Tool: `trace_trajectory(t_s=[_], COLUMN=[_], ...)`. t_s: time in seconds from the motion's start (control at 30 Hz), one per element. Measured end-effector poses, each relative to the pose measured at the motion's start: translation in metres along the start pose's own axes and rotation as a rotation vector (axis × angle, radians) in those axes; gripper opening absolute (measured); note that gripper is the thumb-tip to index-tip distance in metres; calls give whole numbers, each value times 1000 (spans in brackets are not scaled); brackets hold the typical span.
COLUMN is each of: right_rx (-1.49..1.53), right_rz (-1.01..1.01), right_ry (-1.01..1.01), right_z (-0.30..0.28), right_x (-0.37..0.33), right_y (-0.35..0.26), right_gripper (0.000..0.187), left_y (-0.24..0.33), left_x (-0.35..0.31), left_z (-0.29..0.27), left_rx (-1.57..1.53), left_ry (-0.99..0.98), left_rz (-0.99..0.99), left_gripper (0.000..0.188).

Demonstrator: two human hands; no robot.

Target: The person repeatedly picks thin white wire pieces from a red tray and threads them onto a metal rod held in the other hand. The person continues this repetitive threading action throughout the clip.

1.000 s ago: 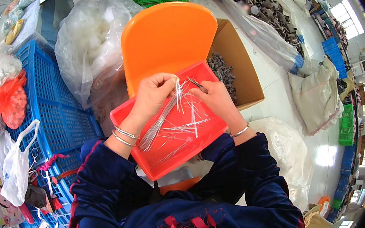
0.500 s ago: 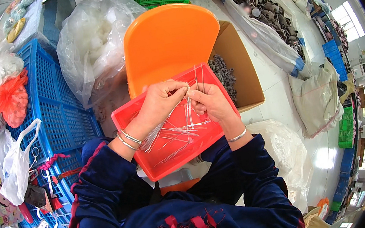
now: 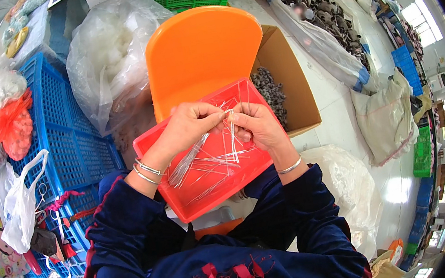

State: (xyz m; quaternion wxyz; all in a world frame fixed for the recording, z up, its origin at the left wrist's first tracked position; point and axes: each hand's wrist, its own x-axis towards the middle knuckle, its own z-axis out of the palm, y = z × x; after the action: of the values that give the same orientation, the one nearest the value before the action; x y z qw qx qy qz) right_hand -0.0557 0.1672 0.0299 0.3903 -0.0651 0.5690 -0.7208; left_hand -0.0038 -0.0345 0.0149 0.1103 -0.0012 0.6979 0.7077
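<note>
My left hand (image 3: 188,128) and my right hand (image 3: 257,125) meet over a red plastic tray (image 3: 224,191), which sits tilted across my lap. Both thumbs and forefingers pinch thin white wires (image 3: 234,144) that look bent over at the fingertips, with their ends hanging down between the hands. Whether they are metal or plastic I cannot tell. Inside the tray, a loose bundle of similar wires (image 3: 185,166) lies below my left hand, and single strands are scattered over the bottom. The fingertips partly hide the bend.
An orange chair (image 3: 202,56) stands beyond the tray. Behind it to the right is a cardboard box (image 3: 293,83) with grey fuzzy pieces. Blue plastic crates (image 3: 69,143) hung with bags flank my left. A clear bag of white stuffing (image 3: 114,57) stands at the far left.
My left hand has shifted slightly left, its fingers still pinching. The strands that stuck up above my right hand show less now. More of the bundle in the tray is visible.
</note>
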Motion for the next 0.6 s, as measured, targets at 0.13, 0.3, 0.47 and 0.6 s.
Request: trace_trajectory(t_s=[0.13, 0.3, 0.47, 0.6], right_rx=[43, 44, 20, 76], right_rz=[-12, -39, -54, -85], right_ry=[-8, 0, 34, 46], right_z=[-1, 4, 0, 3], right_x=[1, 1, 1, -1], right_y=[2, -2, 3, 4], right_gripper=[15, 17, 20, 17], left_y=[-4, -1, -3, -3], left_x=[-1, -4, -3, -4], left_z=[4, 6, 8, 12], left_rx=[-105, -137, -152, -179], left_ry=[-27, -5, 22, 54], left_rz=[10, 19, 26, 59], left_gripper=[19, 19, 18, 17])
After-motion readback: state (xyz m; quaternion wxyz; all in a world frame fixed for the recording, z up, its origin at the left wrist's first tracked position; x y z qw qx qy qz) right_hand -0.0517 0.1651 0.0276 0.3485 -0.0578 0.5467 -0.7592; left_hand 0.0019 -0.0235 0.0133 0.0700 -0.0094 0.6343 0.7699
